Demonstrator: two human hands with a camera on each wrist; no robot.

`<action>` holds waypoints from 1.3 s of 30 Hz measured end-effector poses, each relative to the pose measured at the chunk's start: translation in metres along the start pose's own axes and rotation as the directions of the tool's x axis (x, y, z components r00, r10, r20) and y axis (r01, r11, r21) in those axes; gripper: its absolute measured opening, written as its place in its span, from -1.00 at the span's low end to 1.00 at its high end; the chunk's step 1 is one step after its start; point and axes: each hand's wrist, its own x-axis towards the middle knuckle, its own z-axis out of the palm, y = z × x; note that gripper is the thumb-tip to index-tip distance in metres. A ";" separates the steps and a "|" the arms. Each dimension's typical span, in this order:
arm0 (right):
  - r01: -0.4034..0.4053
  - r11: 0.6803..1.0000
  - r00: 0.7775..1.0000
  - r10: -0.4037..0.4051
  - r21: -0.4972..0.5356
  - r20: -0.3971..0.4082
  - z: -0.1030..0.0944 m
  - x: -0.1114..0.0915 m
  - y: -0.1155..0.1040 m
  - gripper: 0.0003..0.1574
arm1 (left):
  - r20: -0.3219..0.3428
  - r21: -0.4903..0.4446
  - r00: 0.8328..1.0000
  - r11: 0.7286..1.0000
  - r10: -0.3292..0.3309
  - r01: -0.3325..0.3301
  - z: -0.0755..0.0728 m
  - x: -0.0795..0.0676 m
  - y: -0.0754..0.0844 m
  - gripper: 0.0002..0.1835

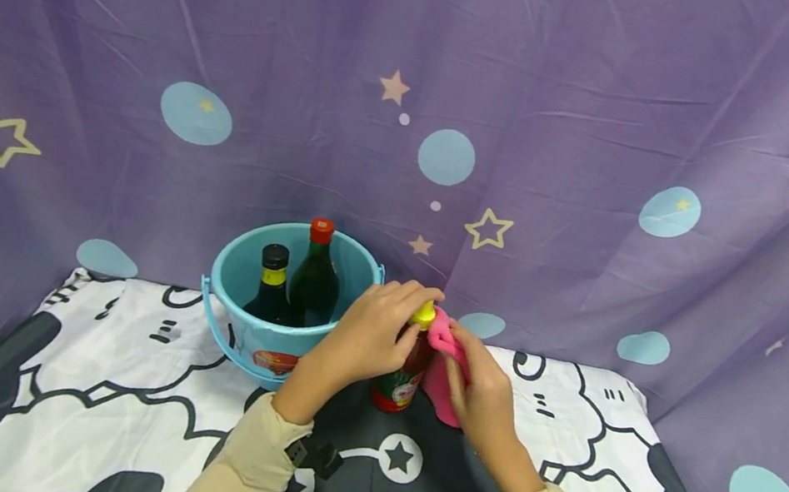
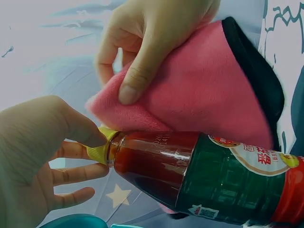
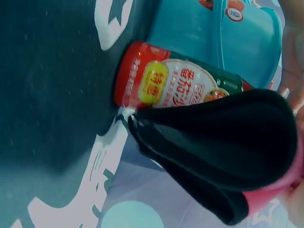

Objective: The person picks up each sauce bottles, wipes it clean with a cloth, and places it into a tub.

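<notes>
A ketchup bottle (image 1: pixel 396 387) with a yellow cap (image 2: pixel 99 148), red sauce and a green label stands upright on the patterned cloth. My left hand (image 1: pixel 373 329) pinches the cap between thumb and index finger; its other fingers are spread apart in the left wrist view. Beside the bottle, my right hand (image 1: pixel 488 387) grips a folded pink cloth (image 2: pixel 204 85), thumb on top. The cloth touches the neck side of the bottle and hangs down along it. Its black edging and dark underside (image 3: pixel 218 137) face the right wrist camera, covering part of the bottle.
Left of the bottle stands a light blue bucket (image 1: pixel 225 289) with its handle down. Inside it are a dark bottle with a black cap (image 1: pixel 271 296) and a dark green bottle with a red cap (image 1: pixel 316 285). A purple curtain (image 1: pixel 577 78) hangs behind.
</notes>
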 end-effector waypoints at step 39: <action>0.236 0.972 0.972 -0.236 -0.003 0.010 0.004 0.001 0.010 -0.61 | -0.036 0.018 0.999 1.000 0.009 -0.008 0.002 0.001 0.000 -0.53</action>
